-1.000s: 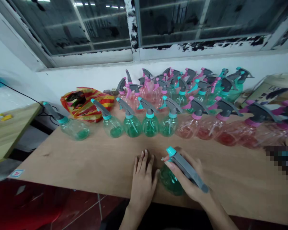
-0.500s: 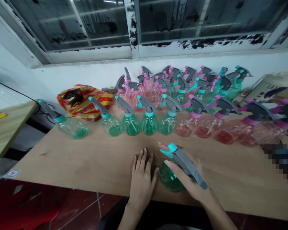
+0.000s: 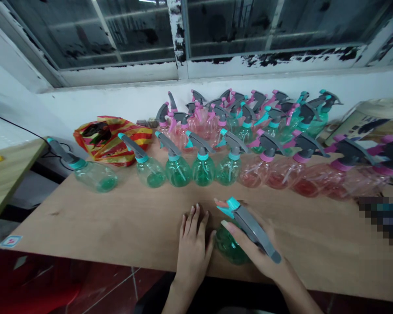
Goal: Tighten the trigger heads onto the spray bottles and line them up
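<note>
My right hand (image 3: 262, 248) is wrapped round the neck of a green spray bottle (image 3: 229, 245), which stands near the table's front edge. Its grey and turquoise spray head points away from me and to the left, and part of the neck is hidden by my fingers. Palm down, my left hand (image 3: 194, 240) lies flat on the wooden table (image 3: 134, 226) just left of that bottle, its fingers stretched out and holding nothing. Ahead of both hands runs a row of green spray bottles (image 3: 203, 170) and pink spray bottles (image 3: 283, 172).
More spray bottles crowd together by the wall behind the row. A lone green spray bottle (image 3: 94, 176) stands at the left, beside a red and yellow striped plastic bag (image 3: 118, 148). At the right back leans a pale printed container (image 3: 363, 120). A red chair (image 3: 29, 283) is below left.
The view has shifted very slightly. Both hands and the held bottle keep almost the same places on the table.
</note>
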Available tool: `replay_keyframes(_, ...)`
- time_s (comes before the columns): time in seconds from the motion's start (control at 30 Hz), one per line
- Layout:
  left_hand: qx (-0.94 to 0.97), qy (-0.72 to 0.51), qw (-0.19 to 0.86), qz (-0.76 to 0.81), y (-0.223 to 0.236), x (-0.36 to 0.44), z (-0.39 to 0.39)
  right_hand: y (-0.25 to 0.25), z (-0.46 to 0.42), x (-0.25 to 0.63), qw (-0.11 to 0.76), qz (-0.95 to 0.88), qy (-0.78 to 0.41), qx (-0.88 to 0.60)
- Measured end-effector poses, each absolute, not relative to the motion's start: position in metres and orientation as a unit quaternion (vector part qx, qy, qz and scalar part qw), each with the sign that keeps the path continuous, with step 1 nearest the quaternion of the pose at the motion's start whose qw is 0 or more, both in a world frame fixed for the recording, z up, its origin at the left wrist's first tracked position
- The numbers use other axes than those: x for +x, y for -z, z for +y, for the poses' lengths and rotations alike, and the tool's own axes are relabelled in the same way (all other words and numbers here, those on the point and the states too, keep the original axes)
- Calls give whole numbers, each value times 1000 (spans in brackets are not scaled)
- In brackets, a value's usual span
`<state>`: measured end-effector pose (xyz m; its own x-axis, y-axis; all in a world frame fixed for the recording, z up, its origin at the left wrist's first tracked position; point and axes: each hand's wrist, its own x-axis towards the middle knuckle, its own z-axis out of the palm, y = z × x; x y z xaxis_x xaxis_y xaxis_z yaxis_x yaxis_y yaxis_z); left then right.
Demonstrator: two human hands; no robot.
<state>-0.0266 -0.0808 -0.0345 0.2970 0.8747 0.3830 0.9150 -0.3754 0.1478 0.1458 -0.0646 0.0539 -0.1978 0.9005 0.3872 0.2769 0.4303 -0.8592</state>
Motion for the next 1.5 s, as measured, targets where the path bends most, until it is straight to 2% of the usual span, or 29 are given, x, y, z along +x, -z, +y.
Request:
replay_keyframes(0.4,-802,208,38,-559,35,-26,-81,-59,-62,141,512,-683,-302,-424)
replay_keyframes(0.67,-797,204,22,-568,34,-25,-81,-52,-64,147,480,-681,-349,-429)
replay_keyframes(1.2,-799,205,21,-565,34,-25,-81,-55,-64,147,465,-700,-325,-434)
replay_keyframes(1.5,-796,208,14,-569,35,-25,-82,-55,-68,140,512,-657,-287,-474)
